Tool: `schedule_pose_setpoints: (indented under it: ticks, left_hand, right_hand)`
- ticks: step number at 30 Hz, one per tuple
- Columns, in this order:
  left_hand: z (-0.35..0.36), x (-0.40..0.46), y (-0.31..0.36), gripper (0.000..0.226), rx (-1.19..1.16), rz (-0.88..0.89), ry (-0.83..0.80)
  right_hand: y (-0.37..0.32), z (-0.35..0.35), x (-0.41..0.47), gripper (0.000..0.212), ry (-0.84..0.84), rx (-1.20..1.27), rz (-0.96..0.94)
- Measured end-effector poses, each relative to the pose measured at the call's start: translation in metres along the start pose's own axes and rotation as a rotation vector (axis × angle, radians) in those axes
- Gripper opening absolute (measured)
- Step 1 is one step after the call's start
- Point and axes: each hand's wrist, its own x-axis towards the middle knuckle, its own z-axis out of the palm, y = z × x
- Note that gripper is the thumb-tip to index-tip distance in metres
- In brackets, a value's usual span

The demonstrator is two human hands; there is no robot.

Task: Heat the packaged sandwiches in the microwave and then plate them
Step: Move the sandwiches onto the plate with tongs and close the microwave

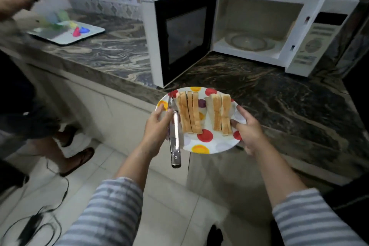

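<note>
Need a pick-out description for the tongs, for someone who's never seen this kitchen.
Start at the open white microwave on the marble counter; just in front of it a polka-dot plate is held out over the counter's edge. The tongs lie along the plate's left rim, gripped by the left hand. They are the only shiny metal item there, long and thin beside two stacks of bread-coloured sandwiches.

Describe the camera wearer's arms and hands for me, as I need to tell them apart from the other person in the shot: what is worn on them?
Both arms wear sleeves with blue-grey and white horizontal stripes, pushed up so the forearms are bare. The left hand and right hand are bare: no gloves, and no watch or rings that I can see. The watch in view belongs to the other person.
</note>
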Motion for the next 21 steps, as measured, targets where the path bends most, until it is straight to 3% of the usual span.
schedule_pose_setpoints:
  ticks: [5, 15, 21]
  left_hand:
    - [-0.066, -0.067, -0.015, 0.019, -0.017, -0.049, 0.07]
    - [-0.155, -0.131, -0.024, 0.08, -0.055, -0.068, 0.247]
    - [-0.183, -0.156, -0.021, 0.046, -0.084, -0.041, 0.376]
  right_hand:
    - [0.03, 0.041, -0.065, 0.057, -0.078, 0.056, 0.061]
    - [0.043, 0.105, -0.106, 0.061, -0.266, -0.061, 0.02]
    - [0.042, 0.141, -0.11, 0.062, -0.392, -0.135, -0.002]
